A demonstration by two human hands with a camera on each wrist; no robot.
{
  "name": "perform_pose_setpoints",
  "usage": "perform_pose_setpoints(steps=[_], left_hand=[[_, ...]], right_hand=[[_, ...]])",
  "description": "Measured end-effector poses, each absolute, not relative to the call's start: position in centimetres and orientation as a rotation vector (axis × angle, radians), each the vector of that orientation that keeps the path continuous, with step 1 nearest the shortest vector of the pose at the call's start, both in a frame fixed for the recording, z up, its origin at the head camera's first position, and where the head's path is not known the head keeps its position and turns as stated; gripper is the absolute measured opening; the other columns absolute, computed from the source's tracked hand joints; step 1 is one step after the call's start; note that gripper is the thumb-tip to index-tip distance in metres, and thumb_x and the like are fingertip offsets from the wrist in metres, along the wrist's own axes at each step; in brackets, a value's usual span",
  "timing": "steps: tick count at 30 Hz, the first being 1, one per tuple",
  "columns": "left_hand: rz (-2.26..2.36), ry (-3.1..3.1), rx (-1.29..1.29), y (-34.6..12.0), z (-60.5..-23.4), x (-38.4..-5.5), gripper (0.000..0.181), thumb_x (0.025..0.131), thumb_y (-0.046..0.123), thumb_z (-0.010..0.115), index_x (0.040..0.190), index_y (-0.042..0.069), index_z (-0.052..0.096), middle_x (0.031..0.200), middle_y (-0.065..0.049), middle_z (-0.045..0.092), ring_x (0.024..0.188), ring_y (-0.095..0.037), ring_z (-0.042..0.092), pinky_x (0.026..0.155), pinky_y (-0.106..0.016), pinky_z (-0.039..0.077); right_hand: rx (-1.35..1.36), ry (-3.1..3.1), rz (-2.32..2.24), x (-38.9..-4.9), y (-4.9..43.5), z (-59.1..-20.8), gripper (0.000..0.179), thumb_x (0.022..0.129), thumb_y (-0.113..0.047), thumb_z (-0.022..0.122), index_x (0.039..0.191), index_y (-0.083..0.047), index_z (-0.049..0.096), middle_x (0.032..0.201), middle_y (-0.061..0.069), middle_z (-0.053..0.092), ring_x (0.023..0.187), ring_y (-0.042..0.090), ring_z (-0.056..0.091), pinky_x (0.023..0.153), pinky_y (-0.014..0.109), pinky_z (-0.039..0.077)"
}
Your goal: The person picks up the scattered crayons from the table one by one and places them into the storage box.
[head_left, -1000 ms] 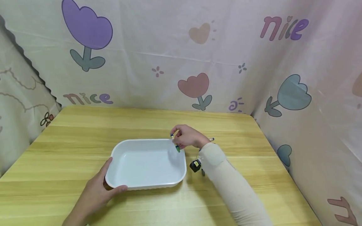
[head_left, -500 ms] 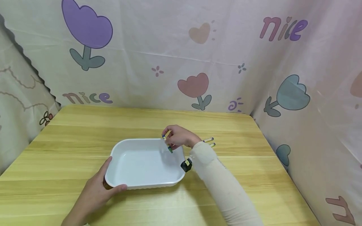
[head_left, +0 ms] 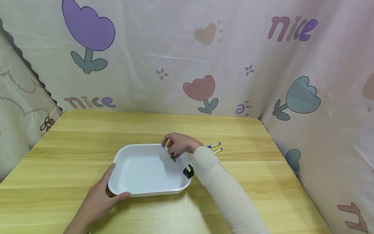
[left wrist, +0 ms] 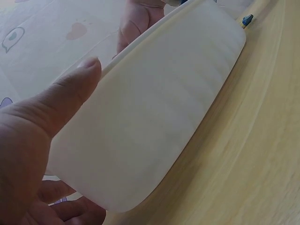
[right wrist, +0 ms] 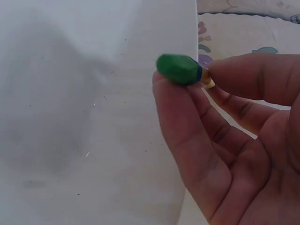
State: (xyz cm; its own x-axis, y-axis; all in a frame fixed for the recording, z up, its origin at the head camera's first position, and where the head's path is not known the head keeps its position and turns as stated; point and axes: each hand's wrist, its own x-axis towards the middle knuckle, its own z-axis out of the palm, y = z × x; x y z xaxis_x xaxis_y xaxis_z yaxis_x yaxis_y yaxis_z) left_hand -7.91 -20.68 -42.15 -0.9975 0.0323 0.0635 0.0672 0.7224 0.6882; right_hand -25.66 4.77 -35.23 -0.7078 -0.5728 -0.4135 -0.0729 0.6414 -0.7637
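Note:
My left hand (head_left: 97, 196) grips the near left corner of a white plastic tray (head_left: 140, 170), its thumb on the near rim and fingers along the left side. In the left wrist view the thumb (left wrist: 77, 89) lies against the tray's outer wall. My right hand (head_left: 181, 144) hangs over the tray's far right part, pinching a crayon (head_left: 173, 159) between thumb and fingers. The crayon slants with its green tip pointing down toward the tray's floor. The right wrist view shows that green tip (right wrist: 178, 69) poking out past the fingers, above the white floor.
Two crayons, one blue-ended (head_left: 214, 145) and one yellow (head_left: 218, 150), lie on the wooden table (head_left: 248, 182) right of the tray, partly behind the right forearm. A black wrist camera (head_left: 188, 171) hangs below the right sleeve. A printed curtain (head_left: 140, 58) stands behind the table.
My right hand has carried the green crayon leftward from the tray's right rim to over its inside, then slightly lower. The crayons behind the wrist show more. The left hand and tray stay put.

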Motion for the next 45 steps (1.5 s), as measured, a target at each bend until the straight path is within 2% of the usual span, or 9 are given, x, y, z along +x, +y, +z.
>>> perform_pose_setpoints(steps=[13, 22, 27, 35, 41, 45], left_hand=[[-1.144, -2.868, -0.089, -20.7, -42.2, -7.9, 0.11, 0.07, 0.046, 0.075, 0.148, 0.019, 0.002, 0.134, -0.031, 0.035, 0.113, -0.045, 0.041, 0.083, -0.059, 0.035], [-1.161, -2.868, -0.078, -20.5, -41.9, -7.8, 0.109, 0.07, 0.046, 0.074, 0.148, 0.019, 0.002, 0.135, -0.031, 0.034, 0.114, -0.045, 0.041, 0.084, -0.059, 0.034], [-1.149, -2.875, -0.078, -20.6, -41.9, -7.8, 0.11, 0.07, 0.046, 0.074, 0.148, 0.018, 0.003, 0.135, -0.031, 0.034, 0.114, -0.046, 0.041, 0.083, -0.06, 0.035], [-1.154, -2.863, -0.086, -20.6, -42.0, -7.8, 0.11, 0.069, 0.046, 0.075, 0.148, 0.016, 0.004, 0.134, -0.031, 0.035, 0.113, -0.044, 0.043, 0.084, -0.057, 0.035], [-1.152, -2.857, -0.08, -20.7, -42.1, -7.8, 0.109, 0.069, 0.046, 0.075, 0.148, 0.017, 0.004, 0.132, -0.031, 0.039, 0.111, -0.043, 0.045, 0.084, -0.057, 0.036], [-1.159, -2.846, -0.083, -20.7, -42.3, -7.8, 0.109, 0.07, 0.046, 0.075, 0.148, 0.018, 0.005, 0.13, -0.03, 0.04, 0.11, -0.041, 0.047, 0.084, -0.056, 0.037]], right_hand=[[-0.574, 2.259, -0.838, -25.2, 4.4, -35.2, 0.03, 0.082, -0.004, 0.066, 0.107, -0.016, 0.057, 0.092, 0.007, 0.053, 0.072, 0.019, 0.056, 0.059, 0.029, 0.052], [-0.622, 2.301, -0.71, -25.2, 4.1, -35.2, 0.024, 0.082, -0.005, 0.066, 0.1, -0.017, 0.057, 0.091, 0.004, 0.054, 0.072, 0.017, 0.056, 0.059, 0.027, 0.051], [-0.605, 2.32, -0.673, -25.1, 4.0, -35.2, 0.023, 0.084, -0.007, 0.064, 0.105, -0.015, 0.057, 0.091, 0.004, 0.055, 0.073, 0.017, 0.056, 0.061, 0.026, 0.051], [-0.632, 2.377, -0.649, -25.2, 4.6, -34.3, 0.031, 0.086, -0.023, 0.064, 0.114, -0.012, 0.055, 0.088, 0.002, 0.058, 0.074, 0.016, 0.059, 0.063, 0.025, 0.049], [-0.661, 2.413, -0.693, -25.8, 6.0, -33.5, 0.025, 0.087, -0.023, 0.063, 0.109, -0.013, 0.056, 0.087, 0.001, 0.061, 0.076, 0.019, 0.062, 0.064, 0.026, 0.05], [-0.68, 2.433, -0.733, -26.3, 7.6, -33.5, 0.029, 0.088, -0.02, 0.062, 0.113, -0.009, 0.055, 0.089, 0.001, 0.061, 0.075, 0.017, 0.062, 0.065, 0.027, 0.05]])
